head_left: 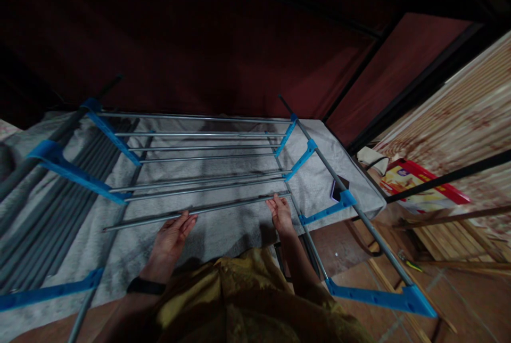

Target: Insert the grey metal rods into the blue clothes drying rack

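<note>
A loose grey metal rod [231, 206] lies across both my hands. My left hand [172, 234] pinches it left of its middle, and my right hand [279, 212] grips it close to the right end. Beyond it stands a rack frame of grey tubes with blue plastic brackets. Several rods [207, 159] span from the left brackets to the right ones. Nearest the held rod are a left blue bracket [82, 175] and a right blue bracket [300, 161]. Lower down, the blue bracket [328, 212] at right and the blue bracket [51, 291] at left carry no rods between them.
Several spare tubes [75, 210] lie on the grey cloth [235, 231] at the left. A phone [339, 188] rests on the cloth inside the right side frame. Right of the table are a red and yellow box [423, 186], wooden slats [451, 244] and pliers [411, 263] on the floor.
</note>
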A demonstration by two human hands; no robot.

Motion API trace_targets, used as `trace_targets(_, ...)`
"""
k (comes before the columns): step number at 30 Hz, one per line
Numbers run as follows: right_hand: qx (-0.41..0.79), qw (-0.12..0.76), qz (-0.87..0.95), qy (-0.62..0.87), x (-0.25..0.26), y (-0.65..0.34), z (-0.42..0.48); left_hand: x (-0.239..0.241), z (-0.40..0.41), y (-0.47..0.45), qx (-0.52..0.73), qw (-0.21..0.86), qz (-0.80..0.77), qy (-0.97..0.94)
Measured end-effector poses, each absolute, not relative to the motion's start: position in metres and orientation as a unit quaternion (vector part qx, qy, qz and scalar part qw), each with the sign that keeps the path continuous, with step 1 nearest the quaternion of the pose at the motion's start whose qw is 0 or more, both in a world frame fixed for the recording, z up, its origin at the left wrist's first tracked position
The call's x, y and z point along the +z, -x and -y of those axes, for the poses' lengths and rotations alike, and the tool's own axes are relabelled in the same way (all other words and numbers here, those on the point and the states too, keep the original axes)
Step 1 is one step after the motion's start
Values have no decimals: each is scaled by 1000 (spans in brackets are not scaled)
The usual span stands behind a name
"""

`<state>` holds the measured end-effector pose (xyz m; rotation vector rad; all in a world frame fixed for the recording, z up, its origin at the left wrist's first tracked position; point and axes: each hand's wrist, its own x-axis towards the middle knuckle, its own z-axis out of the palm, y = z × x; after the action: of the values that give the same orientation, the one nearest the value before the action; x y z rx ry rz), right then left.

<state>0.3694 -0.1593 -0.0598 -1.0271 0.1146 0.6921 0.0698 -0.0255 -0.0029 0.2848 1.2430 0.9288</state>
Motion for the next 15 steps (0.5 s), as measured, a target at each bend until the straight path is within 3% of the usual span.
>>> trace_targets(15,326,790,-11,520,-71,-372,161,-1,28,-73,385,696,-585,-159)
